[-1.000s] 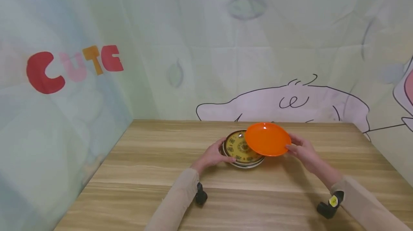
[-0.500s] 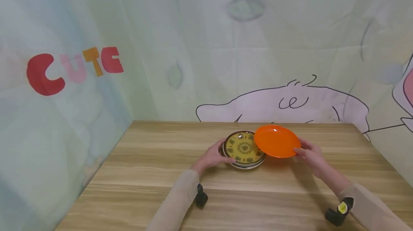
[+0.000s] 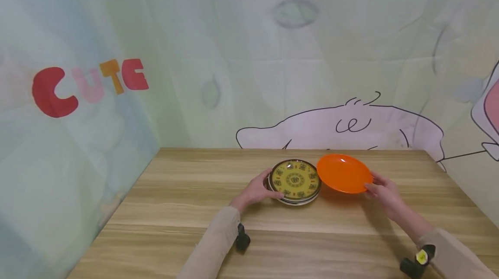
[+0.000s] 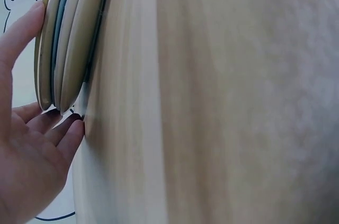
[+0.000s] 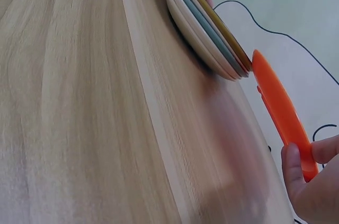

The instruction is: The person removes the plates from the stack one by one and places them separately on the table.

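In the head view, a stack of plates stands on the table, topped by a yellow patterned plate (image 3: 295,179) with a dark brown rim. My left hand (image 3: 255,190) grips the stack's left side, thumb on the top rim. Edge-on in the left wrist view, the stacked plates (image 4: 79,38) include a teal one and pale ones. An orange plate (image 3: 345,174), tilted, is pinched at its right edge by my right hand (image 3: 386,194). The right wrist view has the orange plate (image 5: 280,107) raised off the table, its far edge right at the stack's upper rim.
The wood-grain table (image 3: 187,214) reaches back to a fabric backdrop (image 3: 218,53) with cartoon drawings. Another hanging sheet with coloured letters (image 3: 55,92) borders the left side. Dark wrist cameras (image 3: 242,239) sit at both sleeve cuffs.
My right hand has carried the orange plate rightward from over the yellow patterned plate, whose face now shows whole. The left hand has stayed on the stack.
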{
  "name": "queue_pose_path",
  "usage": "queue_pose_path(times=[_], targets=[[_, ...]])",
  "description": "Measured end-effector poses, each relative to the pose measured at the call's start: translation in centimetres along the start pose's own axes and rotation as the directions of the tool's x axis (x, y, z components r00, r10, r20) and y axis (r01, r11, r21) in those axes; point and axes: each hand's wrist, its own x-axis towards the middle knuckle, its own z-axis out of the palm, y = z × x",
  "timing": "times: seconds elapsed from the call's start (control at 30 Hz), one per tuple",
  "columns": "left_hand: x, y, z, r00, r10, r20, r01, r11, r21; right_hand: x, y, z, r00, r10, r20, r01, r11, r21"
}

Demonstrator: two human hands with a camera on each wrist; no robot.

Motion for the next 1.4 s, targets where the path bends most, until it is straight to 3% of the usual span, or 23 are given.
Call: queue_pose_path(times=[0.5, 1.17, 1.4], targets=[[0.0, 0.0, 0.1, 1.0, -0.005, -0.009, 0.006, 1.0, 0.016, -0.2, 0.9, -1.2, 0.996, 0.047, -0.071, -0.047, 0.999, 0.005], [-0.1, -0.1, 0.0, 1.0, -0.005, -0.011, 0.005, 0.999, 0.044, -0.4, 2.5, -1.6, 0.997, 0.0, -0.072, 0.0, 1.0, 0.0], [-0.1, -0.1, 0.0, 1.0, 0.001, -0.017, -0.001, 1.0, 0.022, -0.3, 2.8, -1.8, 0.997, 0.017, -0.072, -0.017, 1.0, 0.005]])
